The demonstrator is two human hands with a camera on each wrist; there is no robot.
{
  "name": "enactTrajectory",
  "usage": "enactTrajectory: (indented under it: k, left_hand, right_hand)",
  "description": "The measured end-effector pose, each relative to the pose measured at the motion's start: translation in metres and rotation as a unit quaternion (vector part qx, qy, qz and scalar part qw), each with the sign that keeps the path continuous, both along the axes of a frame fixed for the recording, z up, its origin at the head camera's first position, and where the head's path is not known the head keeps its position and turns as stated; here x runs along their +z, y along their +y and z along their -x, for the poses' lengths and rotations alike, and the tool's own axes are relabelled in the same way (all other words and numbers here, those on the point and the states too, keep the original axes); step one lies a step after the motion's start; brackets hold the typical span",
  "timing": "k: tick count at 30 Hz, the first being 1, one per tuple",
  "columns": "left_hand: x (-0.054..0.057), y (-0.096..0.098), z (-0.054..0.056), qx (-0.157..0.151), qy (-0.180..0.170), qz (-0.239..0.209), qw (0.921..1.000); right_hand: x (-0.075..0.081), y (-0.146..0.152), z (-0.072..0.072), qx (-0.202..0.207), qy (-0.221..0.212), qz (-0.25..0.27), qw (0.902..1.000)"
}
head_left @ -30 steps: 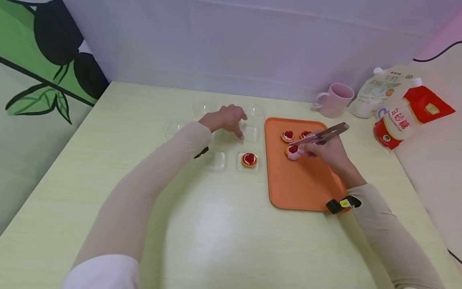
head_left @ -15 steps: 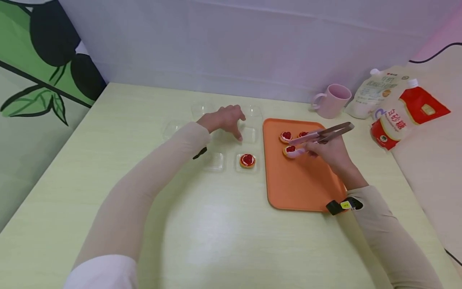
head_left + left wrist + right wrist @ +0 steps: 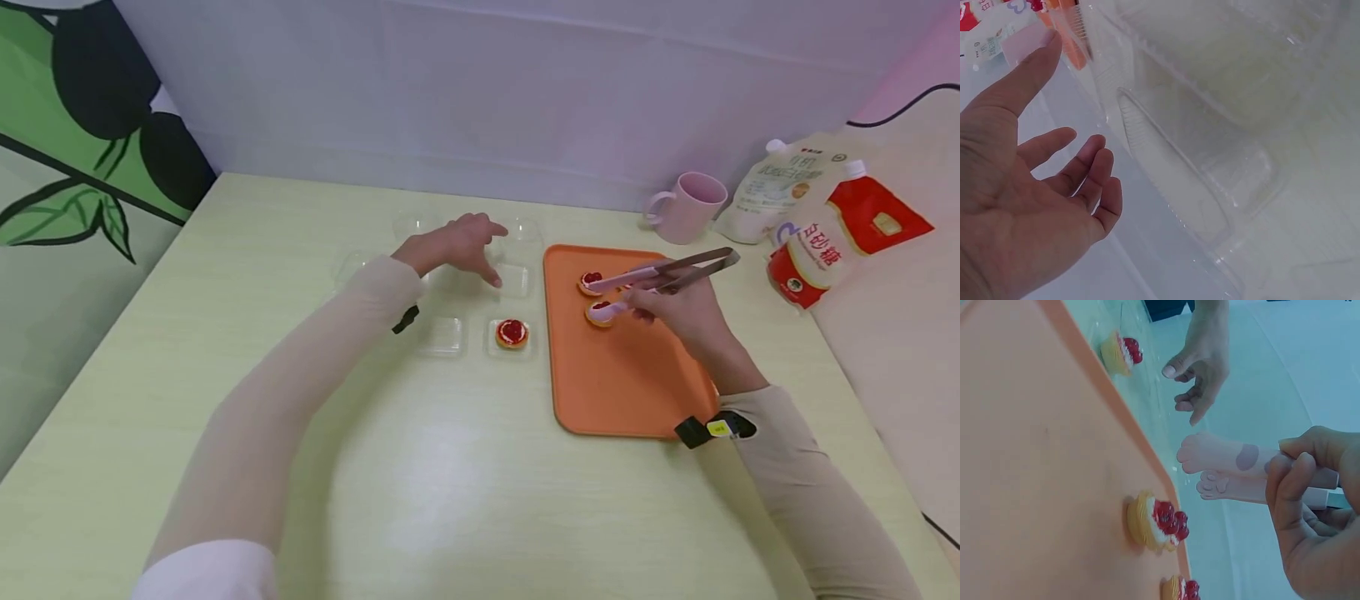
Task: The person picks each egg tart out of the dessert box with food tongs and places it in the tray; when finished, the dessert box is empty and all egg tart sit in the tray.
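My right hand [image 3: 678, 304] grips metal tongs [image 3: 701, 265] whose pink tips are shaped like animal paws [image 3: 1216, 453]. The tips are apart over the orange tray [image 3: 630, 383], close above the tarts. A red-fruit tart [image 3: 591, 280] lies by the upper tip; the lower tip overlaps another tart [image 3: 597, 317]. One more sits partly hidden behind the tongs. Holding nothing, my left hand [image 3: 1041, 187] hovers with loosely bent fingers beside a clear plastic box [image 3: 514, 281]. Nearer me, a tart [image 3: 512, 333] sits in another clear box [image 3: 531, 348].
More clear plastic boxes [image 3: 442, 336] stand on the pale table [image 3: 420, 500] around my left hand, some partly behind the arm. Behind the tray are a pink mug [image 3: 686, 208], a whitish spouted pouch [image 3: 772, 200] and a red-and-white sugar pouch [image 3: 817, 250].
The tongs have shifted slightly left and away from me, and their tips look farther apart. My left hand stays by the boxes, its index finger a little straighter. The view has shifted slightly.
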State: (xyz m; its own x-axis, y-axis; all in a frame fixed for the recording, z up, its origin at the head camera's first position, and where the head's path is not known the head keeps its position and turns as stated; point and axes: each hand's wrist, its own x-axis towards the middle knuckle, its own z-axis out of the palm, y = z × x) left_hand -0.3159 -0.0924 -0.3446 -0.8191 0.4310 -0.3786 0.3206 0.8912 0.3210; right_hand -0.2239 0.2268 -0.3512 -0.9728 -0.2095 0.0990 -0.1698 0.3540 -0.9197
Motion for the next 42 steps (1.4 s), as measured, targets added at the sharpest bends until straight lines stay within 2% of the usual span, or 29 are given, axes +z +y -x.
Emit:
enactTrajectory:
  k: [5,10,12,15,19,23,28,35,42]
  left_hand:
    - [0.005,-0.004,-0.015,-0.022,0.015,-0.027,0.9993]
    - [0.004,-0.003,-0.042,-0.058,0.030,-0.030,0.9974]
    - [0.005,-0.001,-0.054,-0.071,0.032,-0.016,0.9968]
    - [0.004,0.003,-0.069,-0.084,0.030,0.010,0.9960]
    - [0.001,0.008,-0.081,-0.099,0.038,0.038,0.9936]
    - [-0.005,0.011,-0.086,-0.103,0.050,0.045,0.9924]
    - [-0.010,0.011,-0.087,-0.099,0.054,0.037,0.9929]
    - [-0.010,0.012,-0.088,-0.096,0.048,0.021,0.9940]
    - [-0.010,0.013,-0.088,-0.093,0.049,0.019,0.9942]
  right_hand:
    - [0.004,-0.012,-0.003,0.026,0.000,0.030,0.9992]
    - [0.004,-0.028,-0.005,0.059,-0.016,0.050,0.9968]
    - [0.005,-0.036,-0.006,0.066,-0.034,0.042,0.9964]
    - [0.006,-0.048,-0.008,0.075,-0.058,0.003,0.9955]
    - [0.001,-0.064,-0.009,0.101,-0.070,-0.022,0.9921]
    - [-0.007,-0.076,-0.009,0.119,-0.070,-0.021,0.9902]
    - [-0.012,-0.086,-0.009,0.123,-0.050,-0.061,0.9892]
    - [-0.015,-0.092,-0.009,0.127,-0.041,-0.099,0.9860]
    - [-0.018,-0.095,-0.005,0.135,-0.020,-0.096,0.9860]
